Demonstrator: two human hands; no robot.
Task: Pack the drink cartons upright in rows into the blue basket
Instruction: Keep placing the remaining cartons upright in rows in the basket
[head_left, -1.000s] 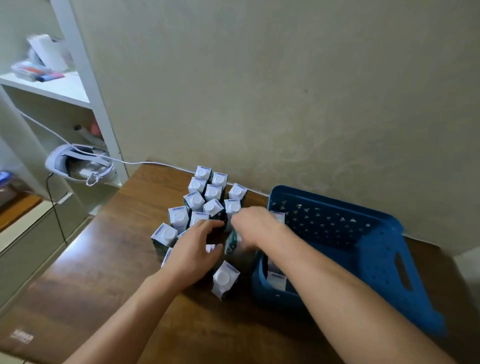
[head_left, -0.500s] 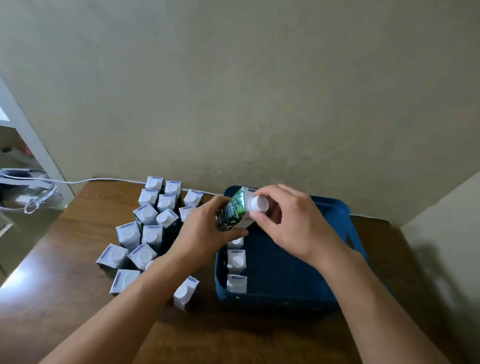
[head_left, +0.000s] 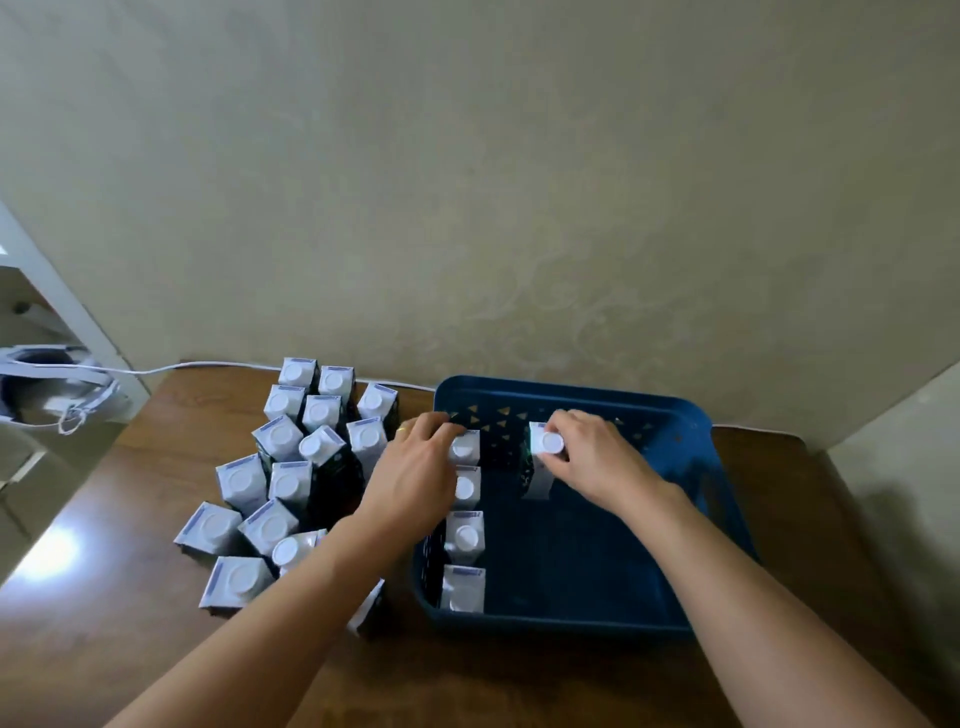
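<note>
Masking top carton (head_left: 464, 448): left hand (head_left: 413, 480).

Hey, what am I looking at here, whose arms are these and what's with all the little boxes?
There is no machine: a camera worn on a person's head looks down at their two bare hands. On the brown table stand many drink cartons with white caps. Four cartons line the left wall of the blue basket. The right hand holds another carton inside the basket, near its far wall. The left hand rests at the far carton of that row.
</note>
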